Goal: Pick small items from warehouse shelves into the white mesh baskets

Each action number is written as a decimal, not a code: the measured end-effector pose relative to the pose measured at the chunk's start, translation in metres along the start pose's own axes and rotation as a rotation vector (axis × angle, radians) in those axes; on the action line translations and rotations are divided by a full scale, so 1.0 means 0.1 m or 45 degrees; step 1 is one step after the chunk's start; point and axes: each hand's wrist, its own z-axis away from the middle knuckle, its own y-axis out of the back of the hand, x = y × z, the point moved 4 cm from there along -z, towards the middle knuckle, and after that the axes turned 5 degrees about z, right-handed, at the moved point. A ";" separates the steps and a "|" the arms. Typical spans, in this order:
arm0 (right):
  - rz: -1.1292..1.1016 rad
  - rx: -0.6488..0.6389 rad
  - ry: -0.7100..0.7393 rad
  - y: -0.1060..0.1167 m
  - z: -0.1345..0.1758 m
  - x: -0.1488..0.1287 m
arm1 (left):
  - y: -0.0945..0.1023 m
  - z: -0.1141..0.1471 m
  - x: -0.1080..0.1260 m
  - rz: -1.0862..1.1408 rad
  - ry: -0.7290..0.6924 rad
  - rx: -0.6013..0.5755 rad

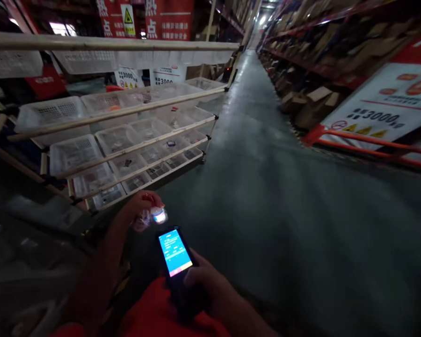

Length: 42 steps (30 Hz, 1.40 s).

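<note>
Small clear-wrapped packets (159,215) are pinched in the left hand (144,201) just beyond a lit handheld terminal (174,252), which is gripped by the right hand (210,277). Through a loose pinch, one could be dropped. Beyond the terminal, leftward passage is blocked by a tiered basket rack (136,110).

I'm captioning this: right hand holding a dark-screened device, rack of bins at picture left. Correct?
Not quite: the head view shows the screen lit blue, not dark. The right hand does hold the device, and the rack of bins is at picture left.
</note>
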 end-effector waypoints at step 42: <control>-0.097 0.097 -0.001 0.42 -2.89 -3.07 | 2.31 -3.44 0.32 0.340 0.184 0.390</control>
